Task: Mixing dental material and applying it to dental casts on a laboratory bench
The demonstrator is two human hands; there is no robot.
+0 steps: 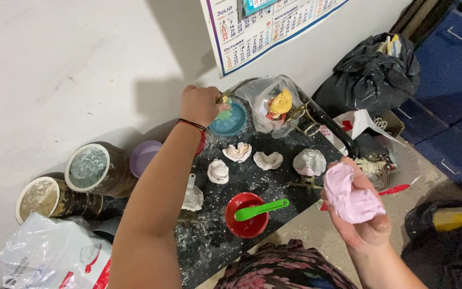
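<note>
Head view – calendar (pixel 263 32) on wall, white bag (pixel 49 257) bottom-left, hands (pixel 356 206) holding pink putty (pixel 351 195)

Your clearest way in is the dusty bare strip of tabletop (pixel 209 241) near you, left of the red bowl (pixel 246 215). Farther back, plaster casts (pixel 238 152), a blue bowl (pixel 229 121) and a plastic bag (pixel 274 104) crowd the wall.

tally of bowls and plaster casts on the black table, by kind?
Red bowl with green spatula: 1
Blue bowl, left hand at it: 1
Purple bowl: 1
White plaster casts: 4
Total: 7
</note>
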